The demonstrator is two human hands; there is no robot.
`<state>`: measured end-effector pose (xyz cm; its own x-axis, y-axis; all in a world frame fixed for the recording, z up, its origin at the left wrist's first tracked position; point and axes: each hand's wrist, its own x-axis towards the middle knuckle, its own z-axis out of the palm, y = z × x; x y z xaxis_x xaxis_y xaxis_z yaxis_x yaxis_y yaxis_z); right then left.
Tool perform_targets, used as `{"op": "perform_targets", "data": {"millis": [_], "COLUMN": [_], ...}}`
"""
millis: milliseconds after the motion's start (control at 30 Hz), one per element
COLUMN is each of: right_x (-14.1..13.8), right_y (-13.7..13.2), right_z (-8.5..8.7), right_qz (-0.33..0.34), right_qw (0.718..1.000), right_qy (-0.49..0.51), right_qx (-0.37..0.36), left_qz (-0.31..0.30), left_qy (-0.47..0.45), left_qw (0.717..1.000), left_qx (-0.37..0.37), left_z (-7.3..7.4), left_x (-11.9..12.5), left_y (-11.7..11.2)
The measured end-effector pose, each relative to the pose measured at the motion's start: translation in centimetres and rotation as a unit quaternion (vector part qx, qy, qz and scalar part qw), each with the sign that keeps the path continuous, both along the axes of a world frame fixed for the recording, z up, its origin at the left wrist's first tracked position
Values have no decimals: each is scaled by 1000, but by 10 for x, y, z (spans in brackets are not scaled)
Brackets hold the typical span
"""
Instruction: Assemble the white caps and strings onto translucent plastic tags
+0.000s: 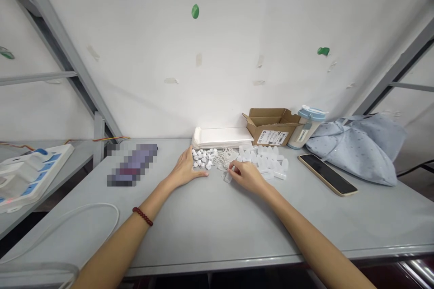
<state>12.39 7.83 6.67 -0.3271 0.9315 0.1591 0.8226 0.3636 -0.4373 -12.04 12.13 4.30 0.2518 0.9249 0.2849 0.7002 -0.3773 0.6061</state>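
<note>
The left hand (pixel 186 169) lies flat on the counter (pixel 210 226), fingers loosely spread beside the white caps (pixel 202 157). The right hand (pixel 247 175) has its fingers pinched on a small clear tube (pixel 228 177). A pile of tubes (pixel 269 159) lies just behind it, with the phone (pixel 327 174) further right.

left hand (pixel 186 169): flat, palm down, arm outstretched | right hand (pixel 247 176): fingers curled in a pinch, arm outstretched
</note>
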Motion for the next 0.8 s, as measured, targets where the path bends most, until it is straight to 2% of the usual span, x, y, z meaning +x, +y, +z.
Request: {"op": "perform_targets", "data": {"millis": [100, 233, 367, 500, 567, 700, 800], "right_x": [-1, -2, -3, -2, -1, 1, 2], "right_y": [0, 1, 1, 1, 0, -2, -2], "right_z": [0, -1, -1, 0, 1, 2, 2], "right_qz": [-2, -1, 4, 8, 5, 9, 29], "right_qw": [1000, 1000, 1000, 1000, 1000, 1000, 999], "right_qy": [0, 1, 6, 14, 12, 12, 32], "right_qx": [3, 0, -4, -5, -3, -9, -22], "left_qz": [19, 42, 52, 50, 73, 90, 62], "left_qy": [12, 2, -1, -16, 0, 54, 89], "left_qw": [1000, 999, 998, 998, 997, 990, 981], "left_qx": [-9, 16, 20, 16, 6, -98, -160], "left_z": [-4, -7, -5, 12, 24, 43, 43], "left_x": [12, 29, 36, 22, 7, -20, -25], "left_y": [1, 5, 6, 0, -3, -8, -9]}}
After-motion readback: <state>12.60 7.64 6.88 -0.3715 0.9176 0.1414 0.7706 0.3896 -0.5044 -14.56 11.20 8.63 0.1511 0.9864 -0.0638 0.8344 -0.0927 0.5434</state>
